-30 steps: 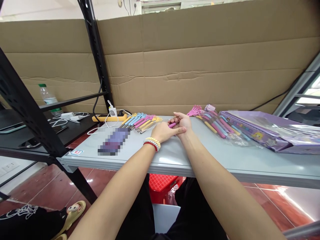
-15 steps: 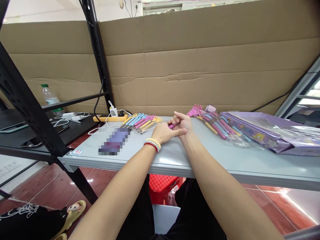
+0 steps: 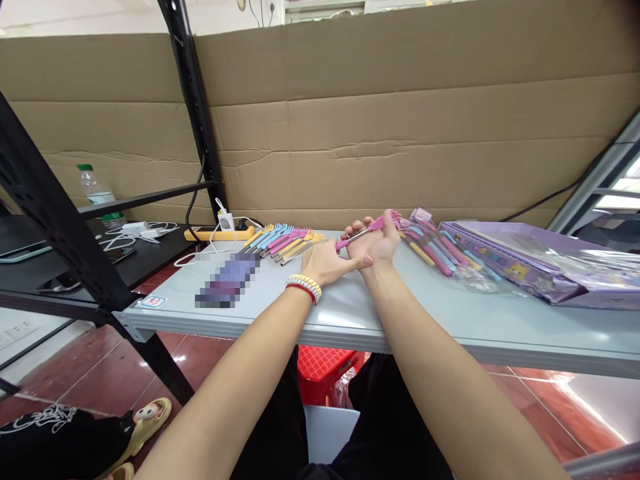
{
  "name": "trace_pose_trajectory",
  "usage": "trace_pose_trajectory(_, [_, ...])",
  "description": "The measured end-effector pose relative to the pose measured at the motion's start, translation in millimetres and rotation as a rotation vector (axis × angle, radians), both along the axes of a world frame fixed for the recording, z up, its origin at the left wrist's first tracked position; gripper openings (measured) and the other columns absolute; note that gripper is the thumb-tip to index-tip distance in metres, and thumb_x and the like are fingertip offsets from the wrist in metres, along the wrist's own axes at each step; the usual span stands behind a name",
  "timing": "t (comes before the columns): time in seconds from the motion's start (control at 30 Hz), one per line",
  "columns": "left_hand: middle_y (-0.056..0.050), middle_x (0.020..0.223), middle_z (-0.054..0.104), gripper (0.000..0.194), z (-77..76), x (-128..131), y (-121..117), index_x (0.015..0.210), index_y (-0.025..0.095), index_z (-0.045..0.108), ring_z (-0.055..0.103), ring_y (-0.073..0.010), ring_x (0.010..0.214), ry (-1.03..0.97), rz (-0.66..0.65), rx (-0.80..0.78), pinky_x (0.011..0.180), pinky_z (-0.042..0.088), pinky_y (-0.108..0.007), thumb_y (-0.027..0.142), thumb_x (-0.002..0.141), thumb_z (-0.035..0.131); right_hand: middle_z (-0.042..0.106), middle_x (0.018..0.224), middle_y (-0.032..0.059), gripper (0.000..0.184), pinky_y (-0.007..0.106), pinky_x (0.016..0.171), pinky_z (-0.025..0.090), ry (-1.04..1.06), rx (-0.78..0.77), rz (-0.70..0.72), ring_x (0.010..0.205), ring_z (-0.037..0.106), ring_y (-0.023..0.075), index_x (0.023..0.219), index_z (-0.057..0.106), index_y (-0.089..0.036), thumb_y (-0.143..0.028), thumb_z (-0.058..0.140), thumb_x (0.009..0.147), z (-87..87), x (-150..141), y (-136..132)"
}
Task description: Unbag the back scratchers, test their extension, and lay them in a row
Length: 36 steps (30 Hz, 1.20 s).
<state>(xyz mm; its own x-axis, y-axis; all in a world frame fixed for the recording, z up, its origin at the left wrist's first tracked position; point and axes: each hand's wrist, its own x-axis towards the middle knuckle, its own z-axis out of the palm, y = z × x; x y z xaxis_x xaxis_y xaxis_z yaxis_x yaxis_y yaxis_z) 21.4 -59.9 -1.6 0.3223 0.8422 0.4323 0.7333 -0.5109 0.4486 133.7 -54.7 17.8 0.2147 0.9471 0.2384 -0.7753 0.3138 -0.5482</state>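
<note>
A pink back scratcher with a hand-shaped head and a metal rod lies slanted across my right hand. That palm faces up, its fingers loosely bent and apart, and its thumb stands beside the scratcher's head. My left hand closes round the pink handle end at the rod's lower left. Its thumb rests on my right wrist; its other fingers are mostly hidden. Several yellow, blue and pink back scratchers lie in a row left of my hands. To the right lie several more wrapped in clear plastic.
A purple box with clear plastic on it stands on the right of the grey table. A blurred-out rectangle, a yellow power strip and white cables lie left. A black shelf post rises there. Cardboard stands behind.
My right hand has unfolded from a closed fist to a loosely opened palm, moving slightly right. The scratcher's metal rod now shows. My left hand has stayed nearly in place.
</note>
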Motion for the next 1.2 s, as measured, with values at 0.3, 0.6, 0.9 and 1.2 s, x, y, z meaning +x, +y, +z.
trace_pose_trajectory(0.3, [-0.004, 0.077, 0.065, 0.064, -6.5, -0.2, 5.5, 0.078, 0.02, 0.057, 0.058, -0.0208, 0.071, 0.041, -0.061, -0.006, 0.059, 0.035, -0.028, 0.08, 0.073, 0.037, 0.042, 0.052, -0.0016, 0.066, 0.026, 0.039, 0.03, 0.081, 0.009, 0.012, 0.042, 0.037, 0.0117, 0.066, 0.041, -0.022, -0.085, 0.025, 0.065, -1.5, 9.4, -0.8])
trace_pose_trajectory(0.6, [-0.005, 0.076, 0.065, 0.066, -5.6, 0.7, 4.6, 0.075, 0.02, 0.058, 0.057, -0.0201, 0.07, 0.022, -0.075, -0.044, 0.059, 0.034, -0.028, 0.079, 0.075, 0.03, 0.04, 0.053, -0.0013, 0.056, 0.025, 0.037, 0.025, 0.089, 0.029, 0.039, 0.039, 0.03, 0.0107, 0.065, 0.042, -0.022, -0.073, 0.022, 0.071, 1.4, 11.8, -7.9])
trace_pose_trajectory(0.9, [-0.006, 0.078, 0.065, 0.064, -2.8, 1.8, -1.7, 0.079, 0.019, 0.06, 0.059, -0.0211, 0.07, 0.021, -0.119, -0.054, 0.061, 0.037, -0.03, 0.074, 0.081, 0.026, 0.039, 0.051, -0.002, 0.056, 0.026, 0.036, 0.024, 0.002, 0.017, -0.076, 0.036, 0.028, 0.0084, 0.061, 0.042, -0.022, -0.075, 0.027, 0.069, 2.0, 17.1, -6.6])
trace_pose_trajectory(1.2, [-0.004, 0.08, 0.065, 0.065, -1.4, -1.7, -5.1, 0.095, 0.02, 0.056, 0.06, -0.022, 0.074, 0.031, -0.176, -0.03, 0.063, 0.04, -0.03, 0.078, 0.071, 0.041, 0.039, 0.047, -0.0026, 0.056, 0.026, 0.035, 0.026, 0.042, 0.001, -0.112, 0.034, 0.029, 0.0087, 0.057, 0.041, -0.022, -0.073, 0.027, 0.071, 0.9, 16.5, -3.5])
